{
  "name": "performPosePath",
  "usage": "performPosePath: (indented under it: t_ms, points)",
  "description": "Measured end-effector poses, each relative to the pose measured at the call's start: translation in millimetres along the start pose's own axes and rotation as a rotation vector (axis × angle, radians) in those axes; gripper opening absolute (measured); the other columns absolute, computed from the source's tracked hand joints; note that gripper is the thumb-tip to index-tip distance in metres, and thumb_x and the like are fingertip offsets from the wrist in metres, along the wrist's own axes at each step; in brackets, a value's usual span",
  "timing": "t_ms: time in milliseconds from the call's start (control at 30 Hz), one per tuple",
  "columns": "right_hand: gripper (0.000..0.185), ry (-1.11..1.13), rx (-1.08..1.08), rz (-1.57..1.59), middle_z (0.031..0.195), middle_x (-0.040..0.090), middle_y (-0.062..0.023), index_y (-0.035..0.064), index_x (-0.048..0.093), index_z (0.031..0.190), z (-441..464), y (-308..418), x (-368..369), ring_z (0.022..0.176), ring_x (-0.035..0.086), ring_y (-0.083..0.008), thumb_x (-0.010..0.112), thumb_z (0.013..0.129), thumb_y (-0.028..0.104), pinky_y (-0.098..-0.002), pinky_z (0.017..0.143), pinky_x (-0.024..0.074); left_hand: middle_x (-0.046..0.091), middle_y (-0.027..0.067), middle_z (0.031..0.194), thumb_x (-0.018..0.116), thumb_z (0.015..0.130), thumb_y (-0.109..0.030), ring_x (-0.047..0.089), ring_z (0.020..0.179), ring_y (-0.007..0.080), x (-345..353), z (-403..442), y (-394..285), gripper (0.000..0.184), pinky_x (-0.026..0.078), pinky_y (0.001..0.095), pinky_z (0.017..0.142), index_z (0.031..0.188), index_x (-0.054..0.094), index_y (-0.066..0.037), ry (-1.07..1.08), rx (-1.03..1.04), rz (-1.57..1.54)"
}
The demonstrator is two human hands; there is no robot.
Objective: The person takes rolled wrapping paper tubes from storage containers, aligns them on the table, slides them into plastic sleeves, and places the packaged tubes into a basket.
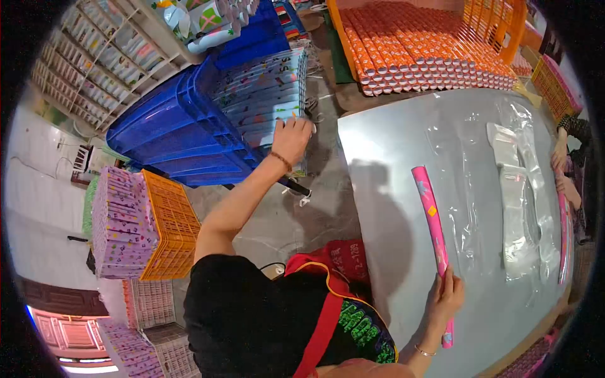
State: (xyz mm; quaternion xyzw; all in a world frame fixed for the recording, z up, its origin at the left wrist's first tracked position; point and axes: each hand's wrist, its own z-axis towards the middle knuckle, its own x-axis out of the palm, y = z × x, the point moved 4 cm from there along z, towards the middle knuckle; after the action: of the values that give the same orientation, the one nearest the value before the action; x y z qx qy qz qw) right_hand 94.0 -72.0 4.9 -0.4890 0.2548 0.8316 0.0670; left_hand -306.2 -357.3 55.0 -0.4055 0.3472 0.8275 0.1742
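Observation:
My right hand [449, 293] is closed around the lower part of a pink patterned paper roll [431, 211], held lengthwise over the grey metal table [394, 189]. To the left, my left hand [292, 138] rests at the open side of a blue crate [170, 120]. Its fingers curl over the end of a light-blue patterned roll [272, 116] in the stack there; the fingertips are partly hidden. Clear plastic sleeves [517, 214] lie on the table to the right of the pink roll.
An orange crate [343, 38] of orange rolls [409, 38] stands beyond the table. Another person's hands [567, 183] are at the right edge, near a wrapped pink roll [564, 239]. An orange basket [170, 220] with purple rolls [123, 220] stands at left.

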Motion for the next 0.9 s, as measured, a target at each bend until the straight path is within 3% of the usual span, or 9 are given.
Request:
performPosePath:
  t_ms: [133, 200, 500, 700, 767, 900]
  points:
    - [0.032, 0.019, 0.011, -0.015, 0.084, 0.057, -0.0116, 0.007, 0.062, 0.115, -2, -2, 1, 0.075, 0.054, -0.0286, 0.064, 0.084, 0.013, -0.0383, 0.067, 0.0462, 0.056, 0.0045, 0.093, 0.057, 0.076, -0.015, 0.054, 0.092, 0.0223, 54, 18, 0, 0.019, 0.042, 0.0399, 0.072, 0.095, 0.057, -0.012, 0.02, -0.06, 0.023]
    - [0.032, -0.004, 0.008, -0.046, 0.084, 0.057, -0.0117, 0.0063, 0.063, 0.114, -4, -5, 3, 0.076, 0.054, -0.0286, 0.064, 0.083, 0.015, -0.0381, 0.067, 0.0461, 0.054, 0.0052, 0.092, 0.054, 0.077, -0.014, 0.053, 0.09, 0.0235, 91, 15, -6, 0.021, 0.042, 0.0456, 0.075, 0.097, 0.058, -0.01, 0.031, -0.059, -0.017]
    - [0.031, 0.027, -0.018, -0.065, 0.084, 0.057, -0.0121, 0.0048, 0.062, 0.115, -4, -6, 3, 0.076, 0.055, -0.0286, 0.062, 0.085, 0.015, -0.0369, 0.066, 0.0454, 0.053, 0.0064, 0.096, 0.051, 0.079, -0.013, 0.05, 0.092, 0.0234, 90, 0, -19, 0.027, 0.039, 0.0419, 0.079, 0.105, 0.056, -0.009, -0.003, -0.119, -0.124]
    - [0.033, 0.125, 0.081, -0.014, 0.084, 0.056, -0.0125, 0.0044, 0.061, 0.116, -5, -12, 5, 0.076, 0.055, -0.0271, 0.062, 0.084, 0.011, -0.0362, 0.067, 0.045, 0.054, 0.0074, 0.101, 0.05, 0.08, -0.012, 0.051, 0.097, 0.024, 103, -6, -20, 0.034, 0.039, 0.0412, 0.083, 0.114, 0.053, -0.009, -0.035, -0.107, -0.199]
    - [0.033, 0.102, 0.043, -0.012, 0.084, 0.056, -0.0129, 0.0041, 0.061, 0.116, -2, -5, 0, 0.077, 0.055, -0.0279, 0.063, 0.084, 0.009, -0.0367, 0.068, 0.0451, 0.053, 0.0092, 0.101, 0.052, 0.08, -0.011, 0.051, 0.098, 0.0265, 110, -8, -22, 0.039, 0.038, 0.0431, 0.085, 0.119, 0.05, -0.009, 0.106, -0.079, -0.237]
    - [0.031, 0.065, 0.075, 0.026, 0.088, 0.058, -0.014, 0.0039, 0.062, 0.113, 0, 3, -3, 0.081, 0.056, -0.0286, 0.063, 0.083, 0.009, -0.0358, 0.073, 0.0459, 0.055, 0.0097, 0.103, 0.05, 0.08, -0.011, 0.052, 0.099, 0.025, 123, -6, -22, 0.034, 0.04, 0.0422, 0.085, 0.114, 0.053, -0.008, 0.215, 0.011, -0.172]
